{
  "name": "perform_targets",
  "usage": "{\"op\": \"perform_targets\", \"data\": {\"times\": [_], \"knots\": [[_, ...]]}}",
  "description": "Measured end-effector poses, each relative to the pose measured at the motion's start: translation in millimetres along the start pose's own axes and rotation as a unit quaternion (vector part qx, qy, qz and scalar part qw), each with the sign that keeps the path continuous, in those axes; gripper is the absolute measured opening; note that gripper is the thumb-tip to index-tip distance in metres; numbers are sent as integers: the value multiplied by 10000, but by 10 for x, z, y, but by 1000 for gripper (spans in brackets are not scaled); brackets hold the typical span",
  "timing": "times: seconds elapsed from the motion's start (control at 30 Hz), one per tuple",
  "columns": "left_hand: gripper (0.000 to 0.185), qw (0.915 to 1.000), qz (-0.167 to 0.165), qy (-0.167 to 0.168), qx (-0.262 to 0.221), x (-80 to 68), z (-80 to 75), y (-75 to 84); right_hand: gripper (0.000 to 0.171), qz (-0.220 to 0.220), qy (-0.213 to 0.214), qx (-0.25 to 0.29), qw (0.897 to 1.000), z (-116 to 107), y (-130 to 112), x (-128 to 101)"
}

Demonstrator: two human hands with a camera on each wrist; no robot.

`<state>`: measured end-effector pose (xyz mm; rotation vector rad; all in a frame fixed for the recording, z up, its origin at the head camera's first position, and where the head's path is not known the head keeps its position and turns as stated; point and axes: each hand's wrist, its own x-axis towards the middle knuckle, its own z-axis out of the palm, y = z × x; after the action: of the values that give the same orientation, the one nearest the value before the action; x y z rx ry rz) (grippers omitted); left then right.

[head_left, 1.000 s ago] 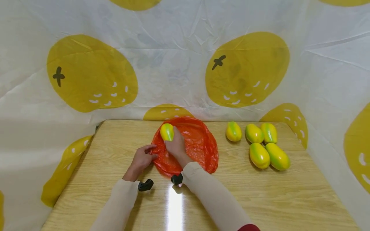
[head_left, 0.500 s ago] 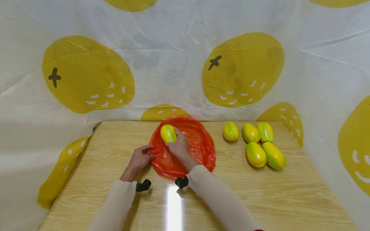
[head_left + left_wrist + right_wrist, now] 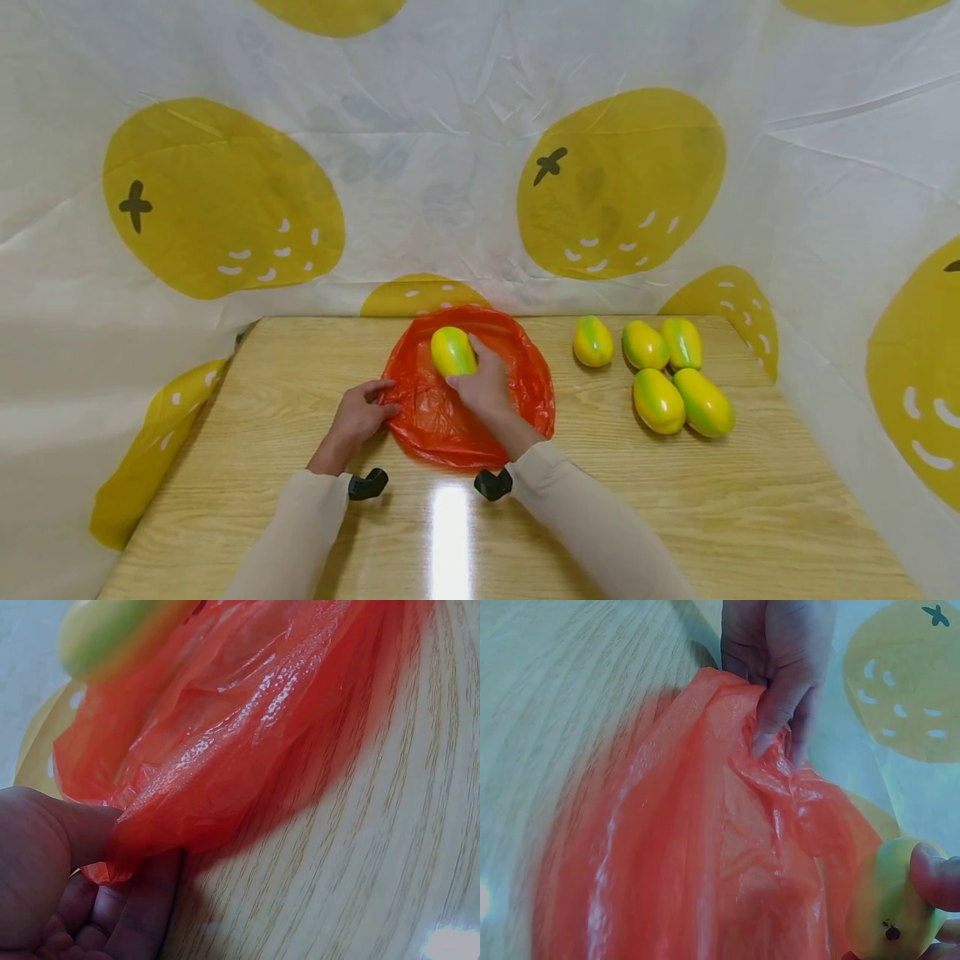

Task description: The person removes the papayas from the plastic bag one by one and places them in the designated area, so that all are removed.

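Note:
A yellow-green papaya [image 3: 452,352] is in my right hand [image 3: 483,379], gripped between thumb and fingers over the opened red plastic bag [image 3: 442,433]. The right wrist view shows the dark stem spot of this papaya [image 3: 877,900] and the thumb on its side. At the bag's left rim, my left hand [image 3: 360,414] pinches the film. In the left wrist view, the thumb of that hand [image 3: 37,862] lies over the bag's edge [image 3: 202,787] with the fingers beneath. The bag lies spread on the table with its mouth up.
Several more papayas stand to the right of the bag: a single papaya [image 3: 593,341] and a cluster with a front papaya [image 3: 703,403]. The wooden table [image 3: 600,517] ends at a fruit-print cloth [image 3: 427,200] hung behind and at the sides.
My right hand has carried the papaya a little to the right, closer to the bag's middle. The left hand keeps its pinch on the rim. The head view has shifted slightly.

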<state>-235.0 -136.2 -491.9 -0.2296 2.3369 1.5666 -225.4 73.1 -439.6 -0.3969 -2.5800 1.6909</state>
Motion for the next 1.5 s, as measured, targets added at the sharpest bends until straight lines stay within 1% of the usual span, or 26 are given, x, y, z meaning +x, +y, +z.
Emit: {"op": "perform_targets", "data": {"times": [0.13,0.27,0.37,0.57,0.77,0.93,1.17,1.5], "knots": [[53,10000,-57,-3,-1,-9,4,-6,83,17,8,27,10000,-107,31,-39],[53,10000,-74,-8,-39,-20,1,-11,83,6,96,-99,9999,-217,70,-79],[52,10000,-26,-42,-37,-21,1,-20,82,-18,183,-162,9997,-291,93,-105],[52,10000,30,-30,-59,-21,-4,-37,82,-67,155,-151,9997,-405,119,-153],[51,9999,69,-71,-62,-27,1,-19,83,145,138,-181,9996,-507,155,-201],[51,10000,89,-38,-20,-26,-8,-7,82,276,7,-112,9996,-587,168,-254],[52,9999,34,-73,-66,-21,-5,-6,82,373,-41,-13,9993,-714,221,-302],[53,9999,40,-84,-117,-21,4,-14,84,404,49,-20,9992,-876,332,-331]]}}
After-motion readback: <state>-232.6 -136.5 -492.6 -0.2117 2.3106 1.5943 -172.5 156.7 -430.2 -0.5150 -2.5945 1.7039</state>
